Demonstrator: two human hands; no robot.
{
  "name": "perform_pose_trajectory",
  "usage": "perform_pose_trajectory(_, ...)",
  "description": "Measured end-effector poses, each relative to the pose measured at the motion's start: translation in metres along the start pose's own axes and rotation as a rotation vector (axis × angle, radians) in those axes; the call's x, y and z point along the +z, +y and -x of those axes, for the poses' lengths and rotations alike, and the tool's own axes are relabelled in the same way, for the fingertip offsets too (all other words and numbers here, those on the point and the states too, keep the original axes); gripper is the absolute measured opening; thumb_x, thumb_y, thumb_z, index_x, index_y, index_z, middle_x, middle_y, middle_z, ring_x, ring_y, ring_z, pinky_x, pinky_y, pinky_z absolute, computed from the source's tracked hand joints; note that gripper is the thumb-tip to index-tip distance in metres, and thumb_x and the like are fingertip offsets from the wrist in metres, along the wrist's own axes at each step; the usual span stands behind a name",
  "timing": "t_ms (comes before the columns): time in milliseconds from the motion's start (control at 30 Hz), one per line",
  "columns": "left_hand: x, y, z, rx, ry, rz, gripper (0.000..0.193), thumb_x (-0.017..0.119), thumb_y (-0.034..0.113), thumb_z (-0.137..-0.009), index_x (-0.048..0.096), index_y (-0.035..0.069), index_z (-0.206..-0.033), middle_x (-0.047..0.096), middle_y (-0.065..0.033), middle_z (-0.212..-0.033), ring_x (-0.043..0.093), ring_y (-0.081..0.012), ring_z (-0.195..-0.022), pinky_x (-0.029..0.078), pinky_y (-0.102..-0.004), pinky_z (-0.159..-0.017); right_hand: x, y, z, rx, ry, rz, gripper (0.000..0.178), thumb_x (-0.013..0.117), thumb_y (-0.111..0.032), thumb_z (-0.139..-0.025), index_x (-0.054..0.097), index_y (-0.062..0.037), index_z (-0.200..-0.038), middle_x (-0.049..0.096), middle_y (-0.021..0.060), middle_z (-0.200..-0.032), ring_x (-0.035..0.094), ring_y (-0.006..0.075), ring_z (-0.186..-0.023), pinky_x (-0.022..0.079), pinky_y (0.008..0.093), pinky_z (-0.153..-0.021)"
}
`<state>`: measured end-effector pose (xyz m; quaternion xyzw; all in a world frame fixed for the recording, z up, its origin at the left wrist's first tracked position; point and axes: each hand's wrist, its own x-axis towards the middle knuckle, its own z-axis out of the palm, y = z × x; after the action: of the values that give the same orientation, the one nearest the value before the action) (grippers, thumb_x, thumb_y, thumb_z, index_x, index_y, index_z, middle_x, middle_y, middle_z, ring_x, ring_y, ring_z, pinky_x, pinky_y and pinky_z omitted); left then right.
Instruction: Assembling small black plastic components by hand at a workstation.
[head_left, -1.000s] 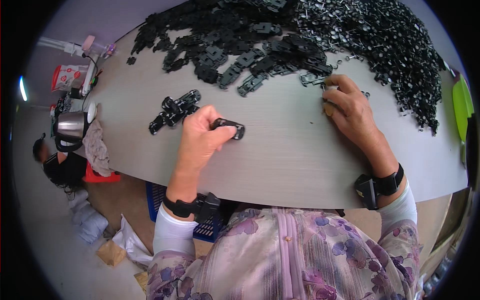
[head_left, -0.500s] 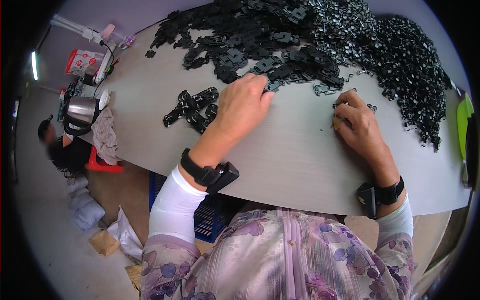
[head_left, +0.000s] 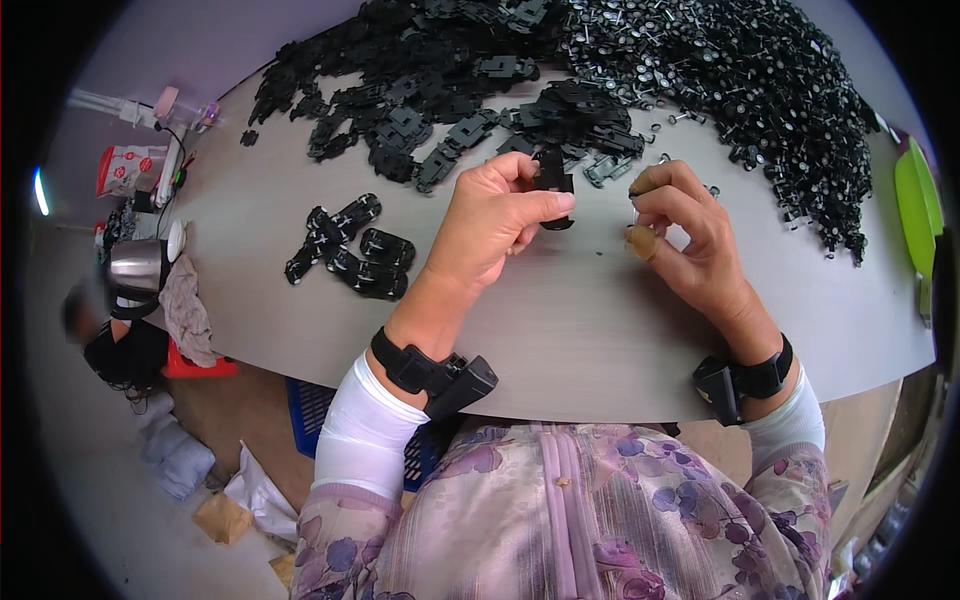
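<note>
My left hand (head_left: 497,212) is closed around a black plastic toy car chassis (head_left: 554,190), gripped between thumb and fingers and tilted upright above the table. Close by on the right, my right hand (head_left: 690,222) pinches a small wheel axle (head_left: 633,211), of which only a thin shiny part shows. A yellowish cover wraps the right thumb tip. To the left of my left hand lie several black chassis fitted with wheels (head_left: 350,245). Beyond both hands spreads a heap of flat black chassis (head_left: 400,130).
A large heap of small wheel axles (head_left: 750,80) covers the table's far right. A green basin (head_left: 918,205) stands at the right edge. On the left are a metal kettle (head_left: 137,268) and a cloth (head_left: 187,310). Another person (head_left: 120,350) sits beyond the table's left side.
My left hand has drawn back from the chassis heap and now holds one chassis up. My right hand has lifted off the table and come nearer to it, with an axle pinched in its fingers.
</note>
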<state>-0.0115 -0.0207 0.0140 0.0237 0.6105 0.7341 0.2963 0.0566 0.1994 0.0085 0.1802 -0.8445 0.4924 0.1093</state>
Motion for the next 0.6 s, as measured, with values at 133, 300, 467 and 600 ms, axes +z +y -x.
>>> perform_pose_trajectory(133,0.017,-0.013,-0.004,-0.080,-0.014,0.275,0.020,0.069,0.004,-0.081,0.056,0.000,-0.097,0.064,-0.0110,-0.089,0.066,-0.0204,-0.060,0.051,-0.0266,-0.045,0.007,-0.001,0.001,-0.104,0.062,-0.031,0.022,0.065,0.008,-0.073,0.059,-0.0020,-0.092,0.055,0.0081,-0.099,0.059,0.0142,-0.075,0.050,0.0250,-0.059)
perform_pose_trajectory(300,0.017,-0.019,-0.003,-0.148,-0.206,0.356,0.015,0.063,0.006,-0.087,0.056,-0.001,-0.099,0.064,-0.0109,-0.085,0.066,-0.0208,-0.061,0.051,-0.0261,-0.048,0.011,-0.004,0.005,-0.153,0.033,0.031,0.026,0.071,0.005,-0.069,0.058,-0.0033,-0.090,0.056,0.0104,-0.100,0.060,0.0224,-0.078,0.051,0.0307,-0.062)
perform_pose_trajectory(467,0.024,-0.022,0.002,-0.130,-0.098,0.176,0.007,0.057,0.008,-0.092,0.056,0.002,-0.096,0.064,-0.0092,-0.083,0.067,-0.0173,-0.069,0.054,-0.0286,-0.057,0.010,-0.003,0.005,-0.165,0.027,0.071,0.027,0.071,0.006,-0.068,0.057,-0.0034,-0.089,0.056,0.0111,-0.098,0.060,0.0259,-0.078,0.051,0.0325,-0.062)
perform_pose_trajectory(600,0.020,-0.027,0.001,-0.118,-0.169,0.382,0.009,0.056,0.009,-0.093,0.057,0.000,-0.097,0.065,-0.0098,-0.084,0.066,-0.0162,-0.069,0.055,-0.0283,-0.060,0.009,-0.004,0.004,-0.198,0.031,0.119,0.026,0.072,0.006,-0.067,0.057,-0.0026,-0.087,0.056,0.0119,-0.097,0.060,0.0260,-0.077,0.050,0.0327,-0.061)
